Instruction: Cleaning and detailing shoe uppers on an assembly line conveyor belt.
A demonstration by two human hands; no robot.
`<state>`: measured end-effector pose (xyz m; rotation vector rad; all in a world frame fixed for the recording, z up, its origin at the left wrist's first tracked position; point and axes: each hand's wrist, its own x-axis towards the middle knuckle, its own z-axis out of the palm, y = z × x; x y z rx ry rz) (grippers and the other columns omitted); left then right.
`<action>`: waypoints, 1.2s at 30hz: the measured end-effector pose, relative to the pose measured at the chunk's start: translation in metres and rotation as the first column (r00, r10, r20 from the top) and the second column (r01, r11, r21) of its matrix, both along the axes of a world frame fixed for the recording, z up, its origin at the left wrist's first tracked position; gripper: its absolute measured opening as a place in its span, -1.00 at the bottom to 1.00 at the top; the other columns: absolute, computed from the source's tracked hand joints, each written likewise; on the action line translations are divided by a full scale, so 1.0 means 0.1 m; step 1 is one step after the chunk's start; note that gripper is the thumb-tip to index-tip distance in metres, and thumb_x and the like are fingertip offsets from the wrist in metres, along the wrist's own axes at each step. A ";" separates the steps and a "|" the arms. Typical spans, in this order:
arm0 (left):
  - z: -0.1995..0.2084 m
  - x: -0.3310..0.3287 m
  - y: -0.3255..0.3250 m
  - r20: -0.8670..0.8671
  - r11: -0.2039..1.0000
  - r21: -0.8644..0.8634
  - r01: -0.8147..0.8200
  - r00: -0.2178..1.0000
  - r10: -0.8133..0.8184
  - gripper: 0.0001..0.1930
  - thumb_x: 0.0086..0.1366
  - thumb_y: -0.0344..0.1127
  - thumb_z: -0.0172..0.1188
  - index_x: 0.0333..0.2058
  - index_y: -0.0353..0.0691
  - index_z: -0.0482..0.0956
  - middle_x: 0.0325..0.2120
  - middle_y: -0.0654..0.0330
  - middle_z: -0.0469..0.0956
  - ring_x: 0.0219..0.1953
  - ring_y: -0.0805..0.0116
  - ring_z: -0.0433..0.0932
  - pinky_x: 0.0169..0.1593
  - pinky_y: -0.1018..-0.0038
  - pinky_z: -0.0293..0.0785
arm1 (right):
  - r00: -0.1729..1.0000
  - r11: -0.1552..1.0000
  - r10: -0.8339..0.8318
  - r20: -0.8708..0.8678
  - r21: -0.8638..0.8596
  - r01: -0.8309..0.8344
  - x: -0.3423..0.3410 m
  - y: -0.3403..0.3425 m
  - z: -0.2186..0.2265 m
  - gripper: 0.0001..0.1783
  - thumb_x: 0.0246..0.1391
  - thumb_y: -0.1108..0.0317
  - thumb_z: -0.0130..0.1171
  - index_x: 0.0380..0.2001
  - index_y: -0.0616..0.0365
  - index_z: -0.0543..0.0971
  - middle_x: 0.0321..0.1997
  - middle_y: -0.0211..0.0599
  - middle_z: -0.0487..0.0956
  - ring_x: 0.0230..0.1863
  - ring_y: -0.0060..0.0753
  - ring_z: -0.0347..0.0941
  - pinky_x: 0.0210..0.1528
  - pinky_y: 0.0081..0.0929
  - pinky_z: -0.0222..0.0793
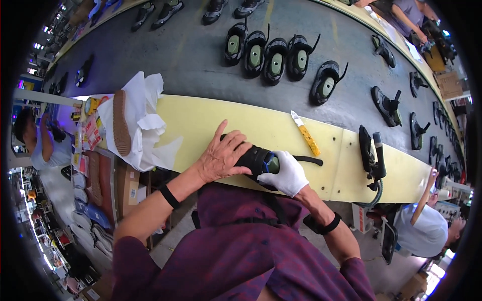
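A black shoe [254, 159] with a green inside lies crosswise at the bench's near edge, between my hands. My left hand [223, 154], bare, spreads its fingers over one end of the shoe, thumb along the near side. In a white glove, my right hand [287, 175] grips the shoe by its opening, where a bit of blue shows. The fingertips inside the opening are hidden. A black strap [309, 160] sticks out past the glove onto the bench. Beyond it lies a yellow-handled knife [306, 133].
The pale yellow bench [211, 113] borders a dark conveyor belt [186, 60] carrying several black shoes [275, 60]. Crumpled white paper [145, 125] and a brown sole [121, 123] lie left. A black-handled tool with a cord [378, 155] stands right. Other people work on both sides.
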<state>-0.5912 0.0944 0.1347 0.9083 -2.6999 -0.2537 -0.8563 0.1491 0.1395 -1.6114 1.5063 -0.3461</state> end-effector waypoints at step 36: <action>-0.04 0.20 0.37 0.018 0.690 0.528 -0.495 0.819 0.574 -0.57 0.55 -0.05 0.16 0.01 -0.37 0.38 -0.50 -0.16 0.54 -0.43 -0.13 0.62 -0.29 0.06 0.49 | 0.914 0.884 -0.404 -0.041 -0.274 0.379 -1.38 -0.13 0.78 -0.57 0.13 0.35 0.50 0.04 0.27 0.66 -0.41 -0.31 0.72 -0.41 -0.72 0.56 -0.35 -0.56 0.53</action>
